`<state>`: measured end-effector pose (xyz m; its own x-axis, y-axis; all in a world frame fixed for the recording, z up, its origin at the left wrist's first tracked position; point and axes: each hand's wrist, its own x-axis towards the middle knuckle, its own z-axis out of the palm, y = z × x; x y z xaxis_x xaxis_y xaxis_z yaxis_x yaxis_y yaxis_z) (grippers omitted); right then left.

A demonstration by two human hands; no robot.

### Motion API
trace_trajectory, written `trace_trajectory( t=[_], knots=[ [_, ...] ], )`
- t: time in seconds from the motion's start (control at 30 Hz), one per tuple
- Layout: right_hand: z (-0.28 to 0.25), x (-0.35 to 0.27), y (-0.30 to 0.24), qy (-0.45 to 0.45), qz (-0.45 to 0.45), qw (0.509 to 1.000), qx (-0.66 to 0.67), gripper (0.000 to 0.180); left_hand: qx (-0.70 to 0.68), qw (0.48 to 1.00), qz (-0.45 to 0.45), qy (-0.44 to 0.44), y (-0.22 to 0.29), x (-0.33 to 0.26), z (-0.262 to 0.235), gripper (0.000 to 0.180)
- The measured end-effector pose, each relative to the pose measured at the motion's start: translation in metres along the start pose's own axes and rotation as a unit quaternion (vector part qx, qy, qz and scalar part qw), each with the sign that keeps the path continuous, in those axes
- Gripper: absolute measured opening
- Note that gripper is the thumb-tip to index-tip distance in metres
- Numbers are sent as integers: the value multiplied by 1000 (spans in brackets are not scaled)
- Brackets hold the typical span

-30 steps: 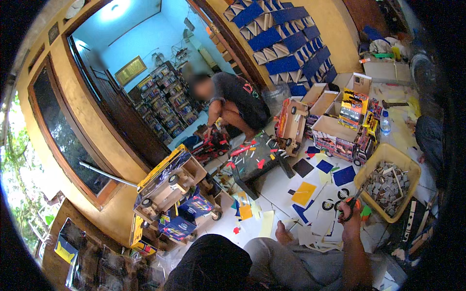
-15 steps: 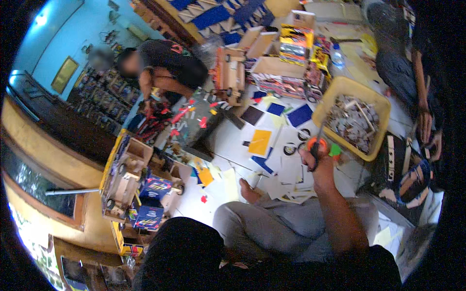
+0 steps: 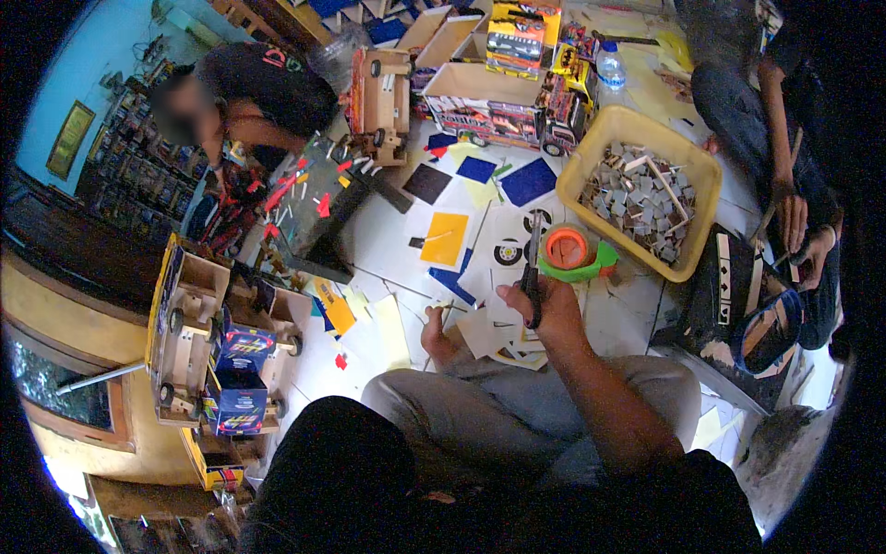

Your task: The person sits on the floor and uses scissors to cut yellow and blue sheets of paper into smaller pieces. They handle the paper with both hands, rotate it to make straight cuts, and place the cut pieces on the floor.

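Observation:
My right hand [image 3: 556, 309] is closed round the dark handle of a pair of scissors [image 3: 532, 270], whose blades point away from me over white paper sheets. One sheet [image 3: 489, 282] carries printed black wheel shapes. Just beyond the hand lies an orange tape roll [image 3: 568, 247] with a green tape holder [image 3: 598, 264] beside it. To the left are a yellow paper piece [image 3: 445, 238], a dark square [image 3: 427, 184] and blue pieces [image 3: 529, 182]. My left hand does not show.
A yellow tub [image 3: 640, 257] of small grey offcuts stands at the right. Wooden toy trucks [image 3: 480, 115] are at the back, more toy trucks [image 3: 242, 367] at the left. A dark low bench [image 3: 318, 217] holds coloured scraps. Two other people work left and right. A water bottle [image 3: 610, 69] stands behind.
The view has shifted, so the scene sits further left. My right hand with the scissors has drawn back from the orange tape roll, which now shows uncovered.

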<state>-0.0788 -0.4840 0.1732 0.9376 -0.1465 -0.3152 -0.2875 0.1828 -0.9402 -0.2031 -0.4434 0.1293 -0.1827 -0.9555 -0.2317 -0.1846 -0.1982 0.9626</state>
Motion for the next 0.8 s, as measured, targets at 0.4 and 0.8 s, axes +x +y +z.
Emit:
trace_trajectory(
  t=[0.4, 0.8],
  knots=[
    [-94, 36, -13, 227, -161, 888, 367, 23, 58, 995, -48, -60, 14, -75, -28, 29],
    [-100, 39, -10, 154, -139, 898, 389, 26, 103, 977, -187, -13, -63, -140, -171, 29]
  ],
)
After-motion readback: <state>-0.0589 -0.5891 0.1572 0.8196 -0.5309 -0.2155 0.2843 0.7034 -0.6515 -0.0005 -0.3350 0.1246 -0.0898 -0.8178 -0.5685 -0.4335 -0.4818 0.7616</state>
